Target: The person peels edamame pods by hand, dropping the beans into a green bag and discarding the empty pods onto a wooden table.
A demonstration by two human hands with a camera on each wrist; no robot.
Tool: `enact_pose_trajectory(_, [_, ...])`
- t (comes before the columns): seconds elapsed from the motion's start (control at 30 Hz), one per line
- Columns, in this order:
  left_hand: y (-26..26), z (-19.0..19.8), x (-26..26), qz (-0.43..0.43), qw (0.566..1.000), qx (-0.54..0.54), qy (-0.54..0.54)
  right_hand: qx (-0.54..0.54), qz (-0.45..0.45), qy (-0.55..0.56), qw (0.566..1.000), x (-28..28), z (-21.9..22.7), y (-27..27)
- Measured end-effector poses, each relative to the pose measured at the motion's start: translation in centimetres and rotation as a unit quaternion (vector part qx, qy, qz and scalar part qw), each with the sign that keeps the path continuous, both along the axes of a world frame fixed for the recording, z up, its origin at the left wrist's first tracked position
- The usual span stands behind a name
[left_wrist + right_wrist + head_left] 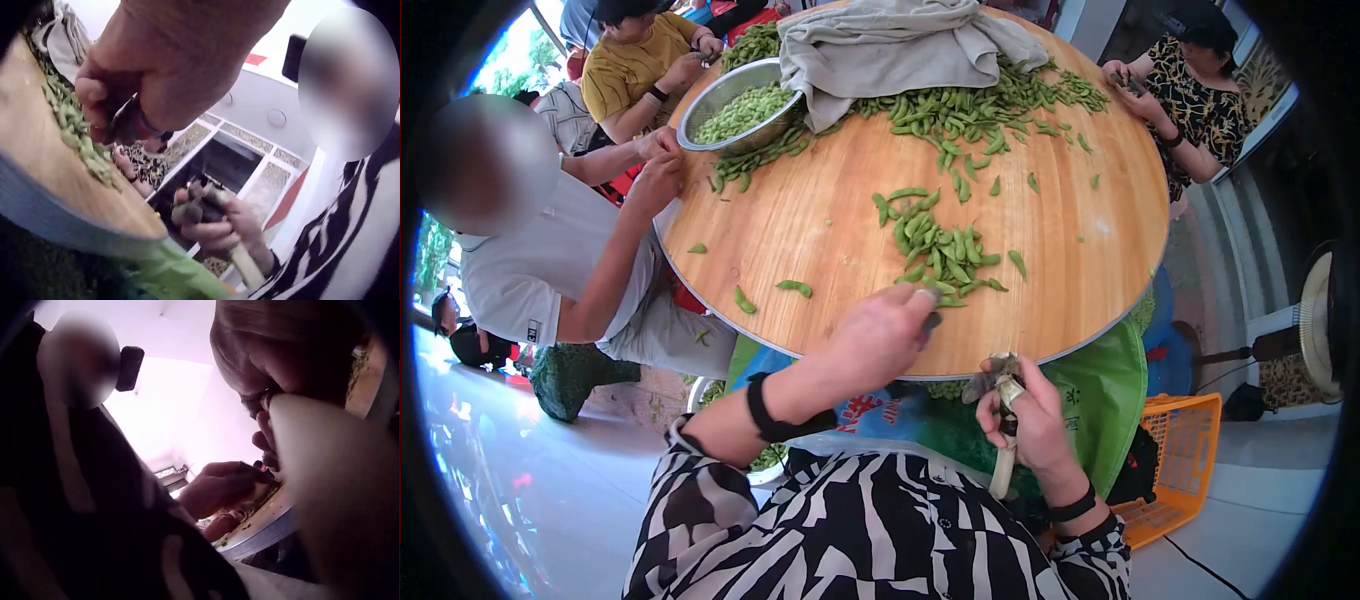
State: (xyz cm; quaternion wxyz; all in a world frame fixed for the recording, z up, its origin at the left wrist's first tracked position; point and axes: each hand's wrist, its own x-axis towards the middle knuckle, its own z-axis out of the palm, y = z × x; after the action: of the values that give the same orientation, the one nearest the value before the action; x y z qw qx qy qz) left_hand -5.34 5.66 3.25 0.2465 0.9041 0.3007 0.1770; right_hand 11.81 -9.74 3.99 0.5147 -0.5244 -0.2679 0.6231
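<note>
My left hand [875,335] reaches over the near edge of the table, fingers curled and fingertips right at a loose heap of green soybean pods [945,250]. Something dark covers its thumb; I cannot tell whether a pod is pinched there. In the left wrist view those fingertips overlap the pods [81,134]. My right hand [1035,420], just off the table edge, grips a pale stick-like tool [1003,470] pointing down towards my lap. Dark grey coverings [980,385] show on its fingertips. In the right wrist view the pale tool [331,475] looms large and blurred.
The round wooden table [800,240] bears a large pod pile under a grey cloth [880,45] and a metal colander [700,105] of shelled beans. People sit around it. A green bag [1110,380] hangs below the near edge, beside an orange crate [1180,460] and a fan [1315,320].
</note>
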Motion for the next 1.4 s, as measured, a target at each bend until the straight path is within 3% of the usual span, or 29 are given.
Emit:
enact_pose_trajectory(0.13, [-0.4,-1.4,2.5,0.014,0.999,0.045,0.026,0.009,-0.014,0.035,0.999,-0.1,-0.8,-1.0])
enact_pose_trajectory(0.33, [-0.9,-2.2,1.8,-0.013,0.992,0.126,0.006,0.009,-0.019,0.044,0.999,-0.5,-1.2,-1.0])
enact_pose_trajectory(0.47, [-0.9,-2.2,2.3,0.014,0.995,0.092,-0.033,0.008,-0.016,0.028,0.999,-0.4,-1.3,-0.6])
enact_pose_trajectory(0.53, [-0.9,-1.3,2.6,0.051,0.998,-0.014,0.033,0.006,-0.007,0.008,1.0,-0.4,-1.2,-0.5])
enact_pose_trajectory(0.63, [-0.7,-1.6,2.6,-0.014,0.997,0.071,0.025,0.023,-0.001,-0.013,1.0,-0.4,-1.5,-0.6])
enact_pose_trajectory(0.87, [-0.7,-3.1,1.8,0.003,0.996,0.083,-0.021,0.019,-0.009,0.016,1.0,-0.3,-1.8,-0.8])
enact_pose_trajectory(0.97, [-0.4,-2.9,1.8,0.025,0.995,0.038,-0.085,0.025,-0.019,0.021,0.999,-0.3,-2.0,-0.5])
enact_pose_trajectory(1.0, [-0.8,-1.9,1.7,0.053,0.978,-0.164,-0.119,0.024,-0.023,0.015,0.999,-0.4,-1.9,-0.3])
enact_pose_trajectory(1.03, [-1.1,-1.3,1.7,0.079,0.918,-0.359,-0.147,0.023,-0.027,0.009,0.999,-0.5,-1.8,-0.2])
enact_pose_trajectory(1.07, [-1.3,-1.3,1.6,0.077,0.918,-0.361,-0.147,0.022,-0.029,0.008,0.999,-0.6,-1.7,0.0])
enact_pose_trajectory(1.13, [-1.7,-1.3,1.5,0.02,0.84,-0.486,-0.24,0.032,-0.041,0.021,0.998,-0.7,-1.7,0.3])
enact_pose_trajectory(1.4, [-2.6,-0.5,1.5,0.027,0.788,-0.545,-0.285,0.089,0.006,0.058,0.994,-1.1,-1.1,0.5])
